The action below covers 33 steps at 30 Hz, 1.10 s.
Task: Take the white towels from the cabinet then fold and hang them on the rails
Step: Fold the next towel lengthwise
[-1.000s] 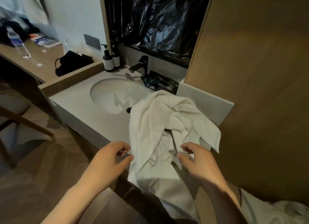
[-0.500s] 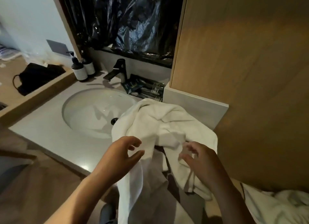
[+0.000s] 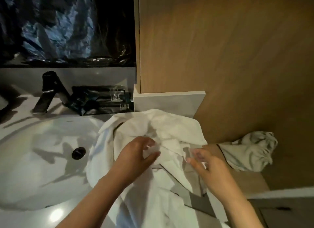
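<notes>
White towel (image 3: 171,125) crumpled on counter (image 3: 18,217) right of basin (image 3: 34,159), draping over front edge, left hand (image 3: 134,158) pinches a fold, right hand (image 3: 210,168) half-curled at towel edge, grip unclear through blur, second bunched towel (image 3: 251,151) far right

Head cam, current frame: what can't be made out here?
Head view, all items:
- Fingers of left hand and right hand: motion-blurred, so their grip on the white towel is unclear.
- Towel's lower end: cut off by the bottom edge.
- rails: outside the frame.
- Print on dark sachets: too small.
- Whatever lies behind the black plastic sheet: covered by it.
- grey cloth at right: bunched, type unclear.
</notes>
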{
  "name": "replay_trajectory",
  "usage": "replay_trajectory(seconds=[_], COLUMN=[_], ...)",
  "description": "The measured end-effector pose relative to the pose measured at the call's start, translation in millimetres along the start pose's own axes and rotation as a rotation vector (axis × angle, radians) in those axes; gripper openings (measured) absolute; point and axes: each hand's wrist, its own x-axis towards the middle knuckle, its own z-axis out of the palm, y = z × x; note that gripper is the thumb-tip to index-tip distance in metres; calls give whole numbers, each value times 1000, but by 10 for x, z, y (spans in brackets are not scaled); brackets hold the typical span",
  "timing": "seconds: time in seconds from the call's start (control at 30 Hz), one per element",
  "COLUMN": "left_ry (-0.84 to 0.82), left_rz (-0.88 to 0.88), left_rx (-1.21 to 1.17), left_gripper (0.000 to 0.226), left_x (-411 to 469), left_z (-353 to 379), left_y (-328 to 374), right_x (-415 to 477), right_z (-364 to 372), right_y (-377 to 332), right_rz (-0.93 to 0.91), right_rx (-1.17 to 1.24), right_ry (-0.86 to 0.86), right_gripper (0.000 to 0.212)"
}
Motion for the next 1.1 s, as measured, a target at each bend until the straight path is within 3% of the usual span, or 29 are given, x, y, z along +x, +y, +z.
replay_trajectory(seconds=[0.13,0.27,0.37,0.43,0.47,0.57,0.67,0.93,1.1], left_ry=[-90,-185,-264,-272,-269,-288,-275,-89,59], left_rz=[154,172,113,78,70,43,49,107,305], left_rx=[17,47,14,7,4,78,112,-32,-19], left_gripper=[46,62,60,46,42,56,56,20,36], left_x=[205,319,362,415,433,433,384,307,360], left_z=[24,71,150,210,235,296,301,-5,-354], left_y=[-67,-77,-86,-111,-119,-126,-164,99,468], right_x=[-161,-283,-267,-223,-213,-205,-221,-241,-172], right_z=[166,311,409,454,464,478,513,316,-72], right_y=[18,73,178,261,293,374,455,232,-199], right_rz=[163,236,312,366,383,365,326,97,-101], right_rx=[59,108,146,158,154,140,199,406,397], right_ry=[87,146,131,125,123,145,141,289,461], right_gripper=[39,17,30,43,40,26,52,41,35])
